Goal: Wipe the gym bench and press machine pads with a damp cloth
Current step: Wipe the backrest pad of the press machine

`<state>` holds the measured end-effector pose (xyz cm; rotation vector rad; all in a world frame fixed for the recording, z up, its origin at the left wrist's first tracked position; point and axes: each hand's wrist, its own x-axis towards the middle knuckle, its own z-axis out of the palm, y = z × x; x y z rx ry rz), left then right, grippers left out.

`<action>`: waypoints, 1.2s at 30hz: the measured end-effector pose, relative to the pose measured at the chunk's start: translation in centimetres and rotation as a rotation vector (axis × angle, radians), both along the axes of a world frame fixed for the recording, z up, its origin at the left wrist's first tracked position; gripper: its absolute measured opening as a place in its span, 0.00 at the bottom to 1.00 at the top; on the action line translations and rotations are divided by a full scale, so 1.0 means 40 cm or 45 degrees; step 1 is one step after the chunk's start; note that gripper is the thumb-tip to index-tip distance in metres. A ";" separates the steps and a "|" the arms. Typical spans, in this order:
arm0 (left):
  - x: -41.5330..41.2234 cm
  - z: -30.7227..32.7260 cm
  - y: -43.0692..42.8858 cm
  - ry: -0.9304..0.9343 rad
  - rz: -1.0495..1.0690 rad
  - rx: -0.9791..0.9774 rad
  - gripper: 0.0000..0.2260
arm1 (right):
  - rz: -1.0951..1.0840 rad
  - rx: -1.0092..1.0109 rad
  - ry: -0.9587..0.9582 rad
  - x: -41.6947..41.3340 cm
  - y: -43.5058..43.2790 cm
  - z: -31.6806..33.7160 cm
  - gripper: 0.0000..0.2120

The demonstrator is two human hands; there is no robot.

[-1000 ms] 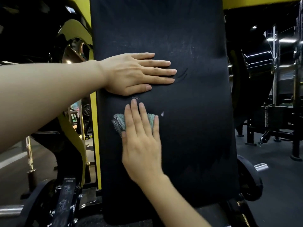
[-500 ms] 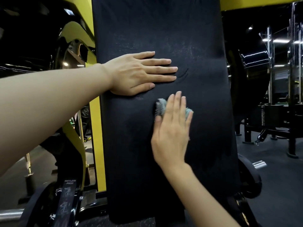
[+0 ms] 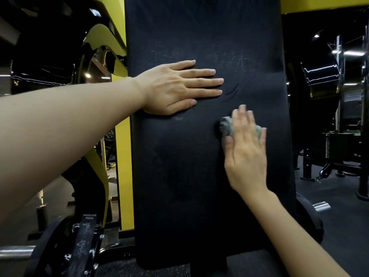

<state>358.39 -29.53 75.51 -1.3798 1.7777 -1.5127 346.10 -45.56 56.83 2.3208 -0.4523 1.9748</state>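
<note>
A tall black back pad (image 3: pixel 189 176) of a shoulder press machine fills the middle of the head view, upright and scuffed with faint white marks near its top. My left hand (image 3: pixel 175 88) lies flat on the pad's upper left part, fingers straight and pointing right. My right hand (image 3: pixel 246 148) presses a small grey-green cloth (image 3: pixel 227 126) against the pad's right half with straight fingers. The cloth shows only at the fingertips and is motion-blurred.
The machine's yellow frame (image 3: pixel 123 156) runs along the pad's left edge. A black lever arm labelled shoulder press (image 3: pixel 87 236) and a steel weight peg (image 3: pixel 14 251) sit at lower left. Another steel peg (image 3: pixel 321 206) and dark racks (image 3: pixel 339 156) stand to the right on the dark floor.
My right hand has slid the cloth from the pad's left half across to its right half. My left hand has stayed pressed in the same place.
</note>
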 end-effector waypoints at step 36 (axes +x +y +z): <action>-0.006 -0.008 0.000 -0.007 -0.007 -0.053 0.24 | 0.253 -0.394 0.135 0.151 0.296 -0.042 0.24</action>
